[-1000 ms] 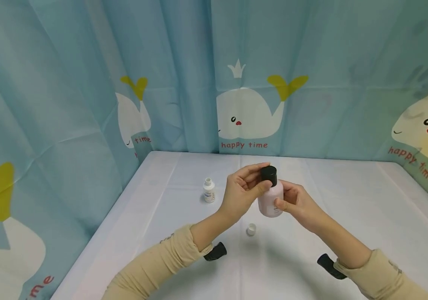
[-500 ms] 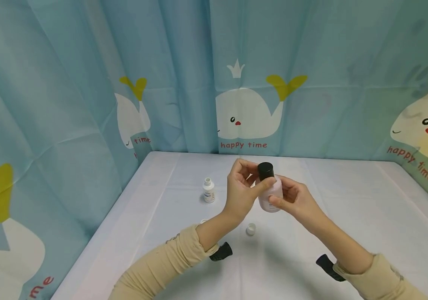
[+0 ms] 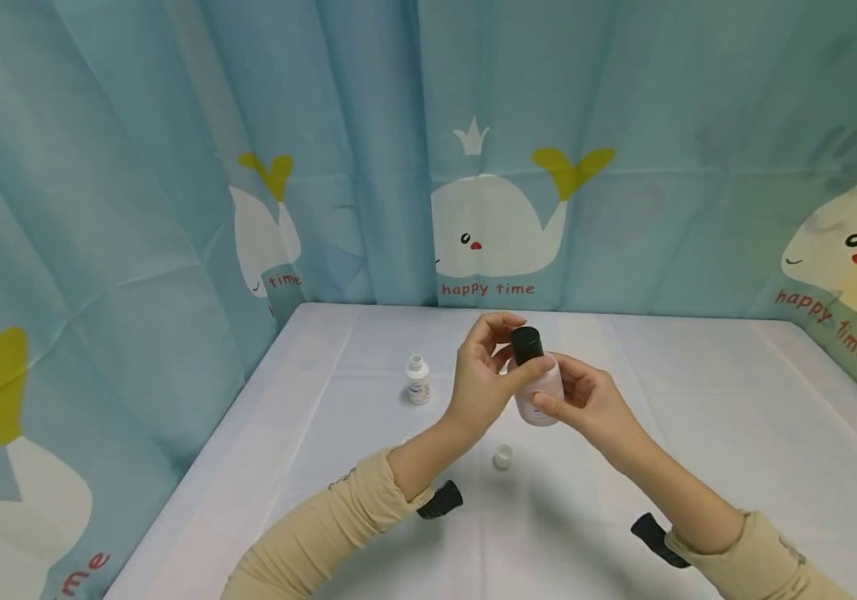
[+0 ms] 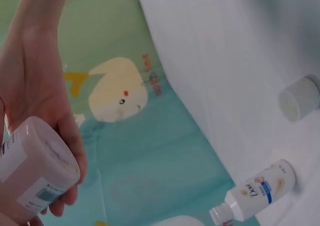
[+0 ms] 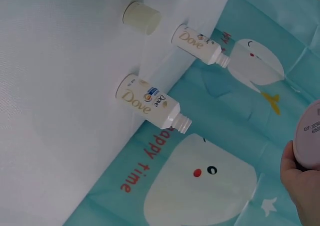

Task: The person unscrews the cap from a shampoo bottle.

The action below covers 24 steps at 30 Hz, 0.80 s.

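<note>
In the head view a pale pink bottle (image 3: 545, 392) with a black cap (image 3: 526, 343) is held slightly tilted above the table. My left hand (image 3: 479, 379) grips it at the cap, thumb across the cap's base and fingers behind it. My right hand (image 3: 592, 406) holds the bottle's body from the right, thumb in front. The left wrist view shows the underside of the pink bottle (image 4: 47, 166) and its barcode label. Only part of the bottle (image 5: 309, 136) appears at the right wrist view's edge. Whether the cap is loose cannot be seen.
An uncapped white bottle (image 3: 418, 383) stands left of my hands; the right wrist view shows two such Dove bottles, one nearer (image 5: 150, 101) and one farther (image 5: 197, 44). A small white cap (image 3: 503, 457) lies on the white table (image 3: 699, 417). Whale-print curtains (image 3: 623, 233) surround it.
The pink bottle has shifted slightly left and up. My left thumb has slid from the cap's side to its base, and my left fingers have moved up behind the cap.
</note>
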Each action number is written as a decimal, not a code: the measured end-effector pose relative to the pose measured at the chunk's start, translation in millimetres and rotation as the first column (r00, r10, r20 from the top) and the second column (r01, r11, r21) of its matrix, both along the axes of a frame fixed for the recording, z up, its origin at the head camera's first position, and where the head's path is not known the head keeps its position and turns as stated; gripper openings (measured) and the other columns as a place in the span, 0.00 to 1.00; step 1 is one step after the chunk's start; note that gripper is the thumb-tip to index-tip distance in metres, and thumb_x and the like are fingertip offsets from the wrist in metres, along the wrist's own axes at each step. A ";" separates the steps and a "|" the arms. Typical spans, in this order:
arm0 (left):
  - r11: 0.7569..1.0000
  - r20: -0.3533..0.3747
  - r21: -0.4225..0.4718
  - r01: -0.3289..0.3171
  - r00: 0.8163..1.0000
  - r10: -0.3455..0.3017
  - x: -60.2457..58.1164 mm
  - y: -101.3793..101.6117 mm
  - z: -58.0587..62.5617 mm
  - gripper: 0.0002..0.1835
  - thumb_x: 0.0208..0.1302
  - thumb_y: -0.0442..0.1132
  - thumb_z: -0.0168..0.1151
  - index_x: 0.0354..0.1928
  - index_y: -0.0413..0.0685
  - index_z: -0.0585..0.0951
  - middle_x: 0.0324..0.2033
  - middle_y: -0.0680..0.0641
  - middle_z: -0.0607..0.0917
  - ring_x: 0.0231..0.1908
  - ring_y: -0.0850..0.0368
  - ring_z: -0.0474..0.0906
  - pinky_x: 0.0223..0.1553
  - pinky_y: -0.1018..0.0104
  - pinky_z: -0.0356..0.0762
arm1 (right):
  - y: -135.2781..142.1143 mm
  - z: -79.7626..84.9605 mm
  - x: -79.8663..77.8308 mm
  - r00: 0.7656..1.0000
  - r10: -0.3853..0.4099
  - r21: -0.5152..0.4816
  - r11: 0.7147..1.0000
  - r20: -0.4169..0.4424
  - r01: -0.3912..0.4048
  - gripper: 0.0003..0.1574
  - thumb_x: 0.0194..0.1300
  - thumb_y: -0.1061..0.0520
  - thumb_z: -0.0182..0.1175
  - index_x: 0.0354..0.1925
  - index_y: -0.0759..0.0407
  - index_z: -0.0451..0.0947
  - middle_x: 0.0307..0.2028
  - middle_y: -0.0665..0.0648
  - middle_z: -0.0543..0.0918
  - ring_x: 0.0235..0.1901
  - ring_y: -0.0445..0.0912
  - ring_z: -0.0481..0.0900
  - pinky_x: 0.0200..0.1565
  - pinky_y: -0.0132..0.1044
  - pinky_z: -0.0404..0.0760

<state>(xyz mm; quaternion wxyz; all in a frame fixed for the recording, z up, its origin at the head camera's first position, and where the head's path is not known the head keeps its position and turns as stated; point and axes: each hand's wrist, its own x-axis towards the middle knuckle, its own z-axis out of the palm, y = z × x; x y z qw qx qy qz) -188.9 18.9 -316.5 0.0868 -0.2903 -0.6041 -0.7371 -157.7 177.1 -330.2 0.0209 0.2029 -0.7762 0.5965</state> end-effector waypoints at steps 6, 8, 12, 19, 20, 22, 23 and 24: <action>0.982 -0.048 -0.106 0.156 0.986 -0.162 -4.3 -9.6 -2.4 0.42 0.56 0.55 0.66 0.67 0.42 0.62 0.65 0.39 0.66 0.65 0.53 0.64 0.66 0.59 0.64 | 2.0 -1.3 -1.2 1.000 0.014 -0.005 1.000 -0.013 -0.015 0.28 0.64 0.63 0.59 0.60 0.73 0.66 0.43 0.35 0.80 0.38 0.37 0.80 0.40 0.28 0.82; 0.963 -0.049 -0.142 0.231 0.970 -0.240 -6.1 -14.6 -3.2 0.49 0.55 0.64 0.60 0.71 0.43 0.56 0.70 0.41 0.59 0.71 0.51 0.55 0.69 0.57 0.58 | 2.6 -1.7 -0.9 1.000 0.008 0.003 1.000 -0.007 -0.008 0.28 0.64 0.62 0.59 0.60 0.72 0.66 0.42 0.36 0.80 0.38 0.37 0.80 0.41 0.28 0.82; 0.906 -0.049 -0.206 0.369 0.921 -0.386 -9.3 -27.0 -3.3 0.47 0.62 0.59 0.52 0.74 0.44 0.45 0.74 0.42 0.48 0.73 0.52 0.45 0.71 0.63 0.53 | 3.7 -2.9 1.3 1.000 -0.004 0.009 1.000 0.013 0.004 0.29 0.64 0.62 0.59 0.60 0.71 0.66 0.43 0.38 0.80 0.40 0.37 0.80 0.42 0.29 0.82; 0.871 -0.148 -0.320 0.371 0.889 -0.433 -13.1 -42.2 -7.1 0.29 0.72 0.34 0.44 0.71 0.33 0.51 0.71 0.36 0.55 0.71 0.46 0.54 0.68 0.65 0.60 | 5.1 -7.5 4.9 0.999 0.047 0.007 0.999 0.015 -0.047 0.30 0.63 0.63 0.60 0.60 0.73 0.65 0.44 0.37 0.80 0.41 0.37 0.80 0.42 0.30 0.82; 0.874 -0.164 -0.327 0.360 0.889 -0.427 -13.5 -42.6 -7.8 0.27 0.72 0.33 0.44 0.69 0.31 0.54 0.69 0.34 0.58 0.70 0.45 0.57 0.67 0.64 0.61 | 5.4 -8.4 5.1 0.999 0.054 0.005 0.999 0.008 -0.054 0.30 0.63 0.63 0.60 0.60 0.73 0.66 0.44 0.37 0.80 0.41 0.37 0.80 0.42 0.30 0.82; 0.877 -0.185 -0.327 0.351 0.886 -0.424 -14.2 -42.6 -9.3 0.25 0.71 0.32 0.45 0.67 0.28 0.58 0.67 0.32 0.61 0.68 0.44 0.61 0.67 0.62 0.63 | 5.8 -9.9 5.9 0.998 0.065 0.006 0.998 -0.020 -0.065 0.29 0.62 0.64 0.60 0.60 0.73 0.66 0.45 0.36 0.80 0.41 0.37 0.80 0.42 0.29 0.81; 0.879 -0.191 -0.324 0.350 0.885 -0.423 -14.4 -42.5 -9.9 0.24 0.71 0.32 0.46 0.65 0.27 0.60 0.66 0.32 0.62 0.67 0.44 0.62 0.66 0.61 0.64 | 5.9 -10.6 6.3 0.997 0.070 0.006 0.998 -0.030 -0.070 0.29 0.62 0.64 0.60 0.60 0.73 0.66 0.45 0.36 0.80 0.41 0.37 0.80 0.42 0.29 0.81; 0.881 -0.197 -0.319 0.348 0.885 -0.421 -14.3 -42.3 -10.3 0.24 0.71 0.32 0.46 0.64 0.26 0.61 0.66 0.31 0.63 0.66 0.43 0.63 0.66 0.60 0.65 | 5.9 -11.1 6.7 0.997 0.072 0.008 0.997 -0.040 -0.072 0.29 0.62 0.65 0.60 0.60 0.73 0.66 0.46 0.35 0.79 0.41 0.37 0.80 0.43 0.29 0.81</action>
